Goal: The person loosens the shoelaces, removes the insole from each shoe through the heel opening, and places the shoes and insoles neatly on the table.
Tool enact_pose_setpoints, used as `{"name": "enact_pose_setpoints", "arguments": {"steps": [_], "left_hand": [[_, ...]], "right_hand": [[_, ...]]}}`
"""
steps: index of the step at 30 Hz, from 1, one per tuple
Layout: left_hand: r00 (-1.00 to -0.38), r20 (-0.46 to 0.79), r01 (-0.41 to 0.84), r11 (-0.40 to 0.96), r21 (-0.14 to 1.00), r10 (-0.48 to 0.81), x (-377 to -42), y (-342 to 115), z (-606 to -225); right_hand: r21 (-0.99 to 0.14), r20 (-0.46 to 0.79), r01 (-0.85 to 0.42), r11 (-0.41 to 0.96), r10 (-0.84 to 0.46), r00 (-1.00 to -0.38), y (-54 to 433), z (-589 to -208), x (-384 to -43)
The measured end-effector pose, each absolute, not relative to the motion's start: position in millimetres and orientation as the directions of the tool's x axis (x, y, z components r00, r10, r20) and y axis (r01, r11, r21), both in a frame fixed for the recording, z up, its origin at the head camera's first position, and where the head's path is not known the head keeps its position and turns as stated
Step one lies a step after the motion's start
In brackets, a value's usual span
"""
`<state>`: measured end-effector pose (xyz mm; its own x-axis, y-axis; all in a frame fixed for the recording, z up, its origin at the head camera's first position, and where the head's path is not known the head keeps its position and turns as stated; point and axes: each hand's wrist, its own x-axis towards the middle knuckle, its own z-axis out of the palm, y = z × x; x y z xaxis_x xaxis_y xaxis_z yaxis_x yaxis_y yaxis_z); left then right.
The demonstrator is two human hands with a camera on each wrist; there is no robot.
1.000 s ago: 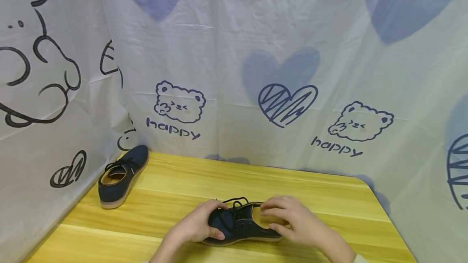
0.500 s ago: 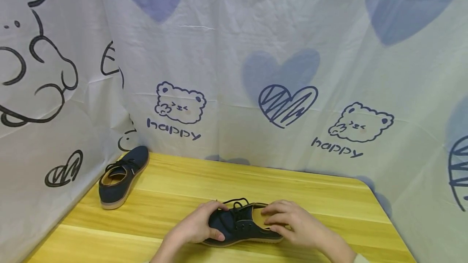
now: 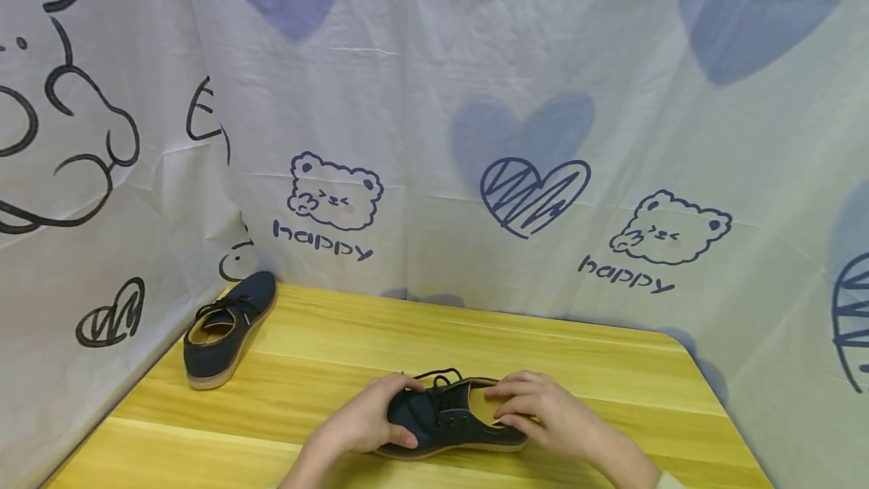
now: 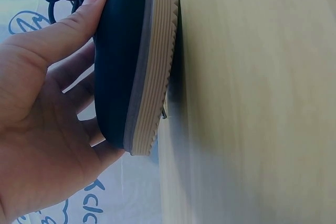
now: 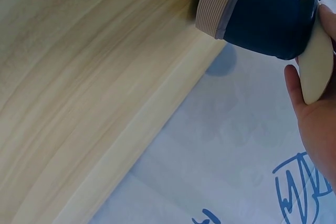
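Note:
A dark navy lace-up shoe (image 3: 416,415) with black laces lies lengthwise at the table's front, toe to the left. My left hand (image 3: 363,415) grips its toe end, thumb on the near side and fingers over the far side; the left wrist view shows the ribbed tan sole (image 4: 157,61) close to the tabletop. At the heel, my right hand (image 3: 553,412) holds a pale yellow insole (image 5: 317,69) between thumb and fingers. One end of this insole sits inside the shoe opening, while its other end sticks out past the heel collar. Fingertips partly cover it from above.
A matching navy shoe (image 3: 207,359) stands at the table's left edge, toe pointing to the back. White printed cloth (image 3: 434,247) hangs behind and along both sides of the yellow wood-grain table (image 3: 326,338).
My right hand has shifted very slightly at the heel, and a bit more of the insole shows in the opening. My left hand keeps its grip. The left cloth has drifted leftward.

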<state>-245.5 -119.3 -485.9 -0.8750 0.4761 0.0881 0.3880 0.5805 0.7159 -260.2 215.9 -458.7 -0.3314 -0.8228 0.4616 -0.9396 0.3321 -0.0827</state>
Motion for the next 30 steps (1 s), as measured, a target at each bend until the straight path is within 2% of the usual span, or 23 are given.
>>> {"name": "enact_pose_setpoints", "arguments": {"steps": [12, 26, 30], "left_hand": [[-0.873, 0.089, 0.393, 0.583, 0.711, 0.480, -246, -119, -486], [-0.874, 0.091, 0.391, 0.578, 0.717, 0.478, -246, -118, -486], [-0.873, 0.095, 0.394, 0.577, 0.715, 0.478, -246, -119, -487]], "right_hand": [[-0.093, 0.460, -0.924, 0.371, -0.807, -0.370, 218, -456, -257], [-0.057, 0.503, -0.927, 0.370, -0.792, -0.347, 225, -452, -256], [-0.069, 0.493, -0.921, 0.383, -0.790, -0.365, 226, -451, -254]]}}
